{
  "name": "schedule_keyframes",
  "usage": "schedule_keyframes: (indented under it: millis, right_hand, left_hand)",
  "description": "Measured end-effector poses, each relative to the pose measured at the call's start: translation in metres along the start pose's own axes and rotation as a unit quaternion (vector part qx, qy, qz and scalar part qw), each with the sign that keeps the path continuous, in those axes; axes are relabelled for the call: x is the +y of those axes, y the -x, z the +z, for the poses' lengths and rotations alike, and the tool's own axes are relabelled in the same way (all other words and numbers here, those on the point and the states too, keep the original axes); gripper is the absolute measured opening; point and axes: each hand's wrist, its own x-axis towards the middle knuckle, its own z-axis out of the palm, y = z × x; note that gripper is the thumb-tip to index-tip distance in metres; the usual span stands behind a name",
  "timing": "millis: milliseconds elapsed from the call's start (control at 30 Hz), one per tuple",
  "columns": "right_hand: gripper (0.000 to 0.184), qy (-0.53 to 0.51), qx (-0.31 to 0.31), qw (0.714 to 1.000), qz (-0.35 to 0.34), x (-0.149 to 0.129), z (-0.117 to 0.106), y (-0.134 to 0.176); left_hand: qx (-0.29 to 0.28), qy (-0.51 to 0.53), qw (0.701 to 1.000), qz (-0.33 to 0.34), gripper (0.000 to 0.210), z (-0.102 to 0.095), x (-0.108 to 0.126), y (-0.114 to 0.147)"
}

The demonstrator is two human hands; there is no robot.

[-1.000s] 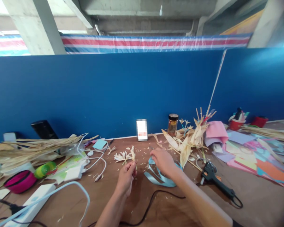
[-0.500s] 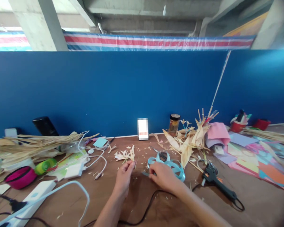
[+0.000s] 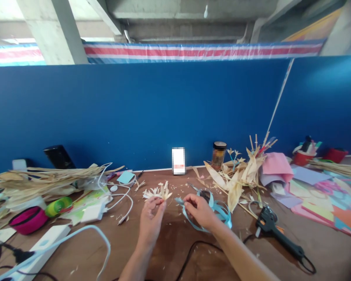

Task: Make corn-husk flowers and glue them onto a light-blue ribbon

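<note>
From the head camera, the left hand pinches a small dried-husk flower by its bottom, fingers closed tight, and holds it up just above the brown surface. The pale petals fan out above the fingertips. Just behind it, another little husk flower lies flat on the surface.

The right hand is closed on the end of a light blue ribbon. The tip of the ribbon sticks out to the left, toward the flower, but the two are a little apart. The rest of the ribbon curls in loops to the right of that hand, resting on the surface.

It looks like the step in hand is bringing ribbon and flower together. I think the next move needs the ribbon tip to meet the bottom of the flower, with the left pinch kept firm so the thin petals do not bend.

A black glue gun lies to the right, near but not touched. A pile of dried husk leaves sits farther back on the right, beside a small jar. Coloured paper sheets cover the far right. White cables lie on the left.
</note>
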Motion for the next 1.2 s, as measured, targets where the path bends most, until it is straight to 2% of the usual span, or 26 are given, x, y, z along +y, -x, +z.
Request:
schedule_keyframes:
  millis: [67,100,167,233,333,433,567,867,1067,1200]
  right_hand:
    - [0.016,-0.001,0.011,1.000,-0.004,0.001,0.000,0.001]
    - [0.016,0.000,0.015,1.000,-0.006,0.000,-0.001,0.002]
    - [0.017,0.002,0.023,1.000,-0.013,-0.002,-0.001,0.003]
    - [0.017,0.005,0.028,0.999,-0.019,-0.005,-0.001,0.004]
    - [0.017,0.015,0.041,0.999,-0.021,-0.006,0.003,0.006]
    - [0.019,0.005,0.038,0.999,-0.019,-0.007,0.006,0.008]
    - [0.024,-0.045,0.008,0.999,-0.015,-0.007,0.011,0.009]
    - [0.023,-0.122,-0.005,0.993,0.007,-0.006,0.011,0.010]
    - [0.024,-0.147,-0.006,0.989,0.034,-0.001,0.014,0.009]
    - [0.025,-0.155,-0.011,0.987,0.040,0.000,0.014,0.010]
  left_hand:
    - [0.033,-0.032,0.997,0.059,0.013,-0.001,0.004,0.001]
    - [0.028,-0.023,0.998,0.059,0.013,-0.001,0.005,0.003]
    - [-0.038,0.026,0.999,0.001,0.017,0.001,0.008,0.007]
    - [-0.125,0.077,0.986,-0.084,0.021,0.005,0.010,0.011]
    - [-0.181,0.122,0.962,-0.165,0.021,0.011,0.010,0.016]
    - [-0.187,0.129,0.954,-0.196,0.021,0.014,0.008,0.017]
    - [-0.192,0.110,0.956,-0.194,0.022,0.014,0.005,0.017]
    - [-0.196,0.067,0.958,-0.196,0.024,0.016,-0.004,0.017]
    - [-0.173,0.089,0.961,-0.196,0.023,0.018,-0.006,0.017]
    - [-0.152,0.129,0.954,-0.223,0.032,0.019,-0.002,0.018]
